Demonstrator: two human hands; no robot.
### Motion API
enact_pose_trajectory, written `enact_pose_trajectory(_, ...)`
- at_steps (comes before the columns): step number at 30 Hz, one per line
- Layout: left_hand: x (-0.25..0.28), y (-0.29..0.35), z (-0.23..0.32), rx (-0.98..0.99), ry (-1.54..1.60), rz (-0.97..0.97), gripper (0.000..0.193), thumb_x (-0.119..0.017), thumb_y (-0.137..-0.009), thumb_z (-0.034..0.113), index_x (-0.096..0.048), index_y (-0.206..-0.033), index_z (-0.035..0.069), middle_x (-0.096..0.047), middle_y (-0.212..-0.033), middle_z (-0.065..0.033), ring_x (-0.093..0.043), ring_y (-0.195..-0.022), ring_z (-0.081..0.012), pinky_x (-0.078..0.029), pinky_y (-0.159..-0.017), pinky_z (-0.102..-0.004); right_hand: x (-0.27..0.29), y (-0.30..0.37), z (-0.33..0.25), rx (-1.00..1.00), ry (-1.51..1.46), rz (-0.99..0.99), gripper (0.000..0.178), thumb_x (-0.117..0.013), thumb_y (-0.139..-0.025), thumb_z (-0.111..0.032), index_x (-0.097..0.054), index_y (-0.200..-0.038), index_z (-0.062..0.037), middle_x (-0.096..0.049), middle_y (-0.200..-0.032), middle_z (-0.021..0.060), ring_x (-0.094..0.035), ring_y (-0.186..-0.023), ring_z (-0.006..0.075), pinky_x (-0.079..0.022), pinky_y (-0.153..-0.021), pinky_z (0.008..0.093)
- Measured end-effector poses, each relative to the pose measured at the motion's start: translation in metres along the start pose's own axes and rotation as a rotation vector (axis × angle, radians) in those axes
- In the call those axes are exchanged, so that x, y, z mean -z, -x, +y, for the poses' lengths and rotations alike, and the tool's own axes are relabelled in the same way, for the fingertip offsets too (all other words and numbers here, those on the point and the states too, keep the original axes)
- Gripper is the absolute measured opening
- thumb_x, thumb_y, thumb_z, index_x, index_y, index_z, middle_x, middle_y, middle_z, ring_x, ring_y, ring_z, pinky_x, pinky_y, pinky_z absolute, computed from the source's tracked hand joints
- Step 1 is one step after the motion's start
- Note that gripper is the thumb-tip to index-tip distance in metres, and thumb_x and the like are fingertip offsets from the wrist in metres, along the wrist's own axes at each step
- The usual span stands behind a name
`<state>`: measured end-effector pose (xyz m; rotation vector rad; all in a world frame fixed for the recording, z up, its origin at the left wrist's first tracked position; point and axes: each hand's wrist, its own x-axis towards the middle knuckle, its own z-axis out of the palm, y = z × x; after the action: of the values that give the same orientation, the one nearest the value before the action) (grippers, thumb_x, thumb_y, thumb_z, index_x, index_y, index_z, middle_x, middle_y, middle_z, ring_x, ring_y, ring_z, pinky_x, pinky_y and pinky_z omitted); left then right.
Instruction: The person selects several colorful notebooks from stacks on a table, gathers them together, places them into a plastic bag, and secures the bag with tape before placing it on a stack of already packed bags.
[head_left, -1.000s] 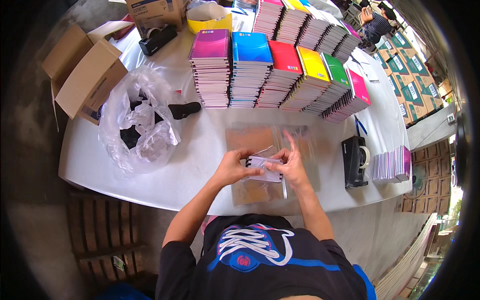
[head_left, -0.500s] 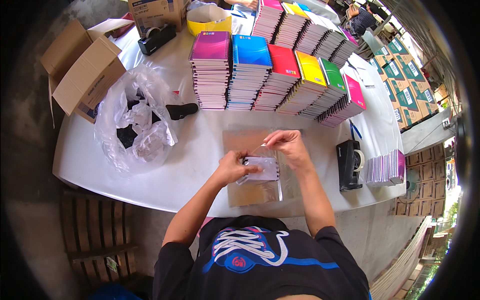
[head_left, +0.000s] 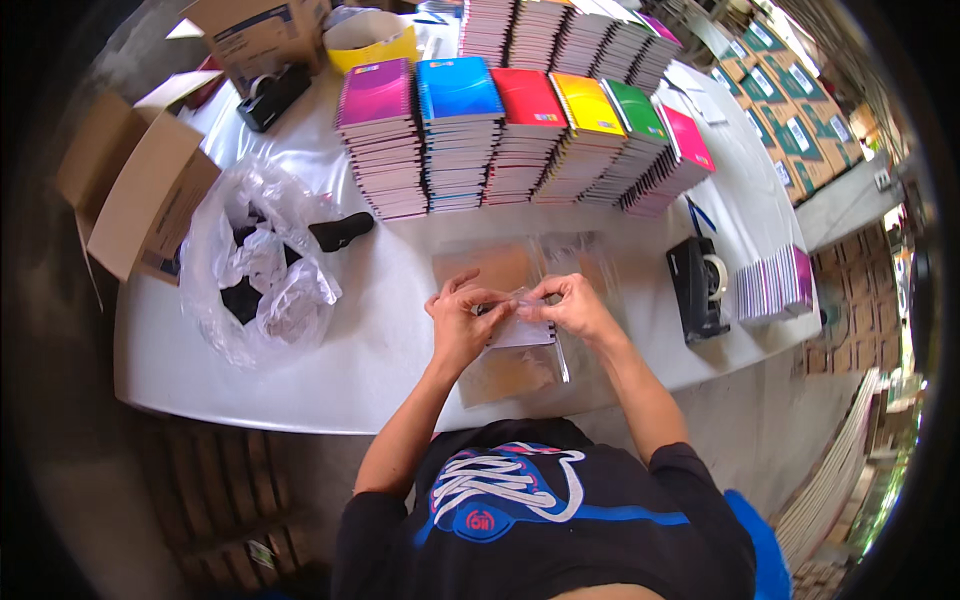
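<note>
A small spiral notebook [head_left: 522, 334], pale side up with dark coils along its right edge, lies in front of me with clear plastic around its upper part. My left hand [head_left: 462, 318] is closed, its thumb and fingers pinching the plastic at the notebook's upper left. Close beside it, my right hand [head_left: 574, 306] pinches the same clear plastic bag [head_left: 519, 299] at the upper right. The fingertips of both hands nearly meet. Underneath lies a flat pile of clear plastic bags [head_left: 592, 262] with a brownish sheet [head_left: 487, 266] showing through.
Tall stacks of coloured spiral notebooks [head_left: 460, 95] stand beyond my hands. To the right are a black tape dispenser [head_left: 690, 290] and a row of small notebooks [head_left: 775, 285]. A plastic bag with dark items [head_left: 262, 270] and an open carton [head_left: 150, 190] sit on the left.
My right hand has come down and left from above the notebook to meet my left hand at its upper edge. The thin strip it held up is no longer distinguishable. The view has shifted.
</note>
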<state>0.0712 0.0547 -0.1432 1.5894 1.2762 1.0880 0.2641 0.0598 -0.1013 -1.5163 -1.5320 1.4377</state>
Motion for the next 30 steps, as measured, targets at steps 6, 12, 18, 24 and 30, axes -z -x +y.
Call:
enact_pose_trajectory(6, 0.002, 0.006, 0.029, -0.309, -0.480, 0.012, 0.040, -0.077, -0.070, 0.019, -0.064, -0.107, 0.016, -0.070, -0.095, 0.0045, -0.051, -0.117, -0.0230, -0.024, -0.093, -0.0418, -0.019, 0.016, -0.002, 0.406, 0.239, 0.283, 0.013, -0.075, -0.070, -0.014, -0.073, -0.083, -0.0118, -0.064, -0.090, 0.0034, -0.062, -0.084, 0.0214, -0.047, -0.076, 0.0328)
enact_pose_trajectory(12, 0.025, 0.025, 0.068, -0.226, -0.426, -0.224, 0.079, -0.073, -0.073, 0.017, -0.029, -0.138, 0.006, -0.067, -0.108, 0.0018, -0.045, -0.124, -0.0189, -0.021, -0.088, -0.0492, -0.025, 0.036, -0.007, 0.470, 0.610, 0.422, 0.015, -0.071, -0.071, -0.015, -0.073, -0.085, -0.0164, -0.053, -0.124, 0.0018, -0.046, -0.118, 0.0208, -0.031, -0.097, 0.0420)
enact_pose_trajectory(18, 0.014, 0.042, 0.040, -0.508, -0.819, -0.181, 0.039, -0.068, -0.077, 0.013, -0.060, -0.114, 0.021, -0.064, -0.115, 0.0064, -0.049, -0.121, -0.0135, -0.021, -0.087, -0.0458, -0.004, 0.085, -0.017, 0.403, 0.612, 0.223, 0.024, -0.064, -0.072, -0.005, -0.072, -0.094, -0.0138, -0.050, -0.129, 0.0070, -0.051, -0.114, 0.0230, -0.035, -0.095, 0.0460)
enact_pose_trajectory(24, 0.005, 0.054, 0.036, -0.629, -0.891, -0.069, 0.032, -0.067, -0.076, 0.010, -0.068, -0.106, 0.020, -0.066, -0.112, 0.0043, -0.058, -0.105, -0.0105, -0.024, -0.085, -0.0381, 0.170, 0.144, 0.085, 0.025, 0.684, 0.923, 0.039, -0.066, -0.079, -0.020, -0.060, -0.116, -0.0096, -0.051, -0.126, 0.0146, -0.053, -0.109, 0.0322, -0.042, -0.093, 0.0396)
enact_pose_trajectory(30, -0.002, 0.052, 0.044, -0.634, -0.912, -0.037, 0.027, -0.068, -0.076, 0.009, -0.069, -0.102, 0.019, -0.068, -0.108, 0.0029, -0.060, -0.102, -0.0103, -0.025, -0.086, -0.0359, 0.282, 0.168, 0.168, -0.553, 0.155, 0.681, 0.042, -0.063, -0.082, -0.050, -0.065, -0.103, -0.0129, -0.060, -0.107, 0.0051, -0.048, -0.084, 0.0188, -0.040, -0.067, 0.0331)
